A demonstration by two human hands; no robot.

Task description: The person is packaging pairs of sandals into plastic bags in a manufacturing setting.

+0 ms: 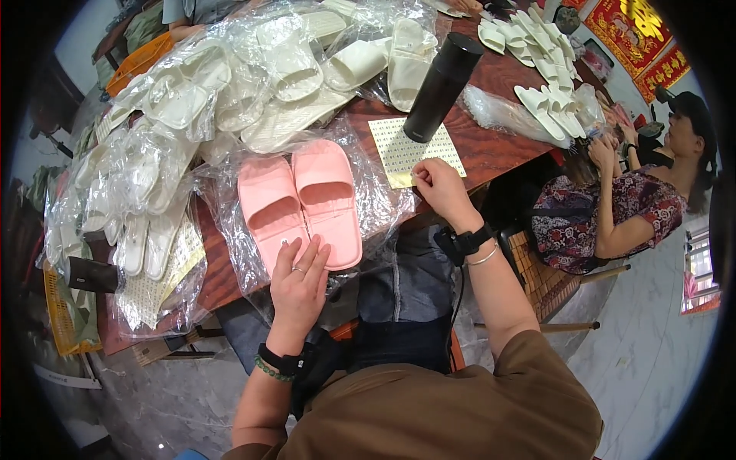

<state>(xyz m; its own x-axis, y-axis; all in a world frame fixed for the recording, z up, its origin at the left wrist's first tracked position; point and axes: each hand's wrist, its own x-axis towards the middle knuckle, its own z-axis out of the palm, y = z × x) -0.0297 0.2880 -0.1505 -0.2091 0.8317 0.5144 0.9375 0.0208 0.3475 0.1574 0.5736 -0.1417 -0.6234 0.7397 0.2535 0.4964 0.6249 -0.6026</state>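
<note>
A pair of pink slippers (328, 195) lies side by side on clear plastic bags, straps away from me. My left hand (297, 284) rests on their near ends with its fingers stretched out, holding nothing. A tiny white mark shows on the left slipper near my fingertips. My right hand (445, 192) is pinched at the near edge of a pale yellow sheet of small printed stickers (395, 157). Something tiny and whitish shows at those fingertips, too small to name. On the sheet's far part stands a black cylindrical flask (443, 88).
Many white slippers in clear bags (180, 88) heap across the table's left and far side. Loose white slippers (537, 46) and plastic bags (506, 115) lie at far right. A black cylinder (92, 274) sits at left. A co-worker (613, 184) sits at right; another person is partly visible beyond the table.
</note>
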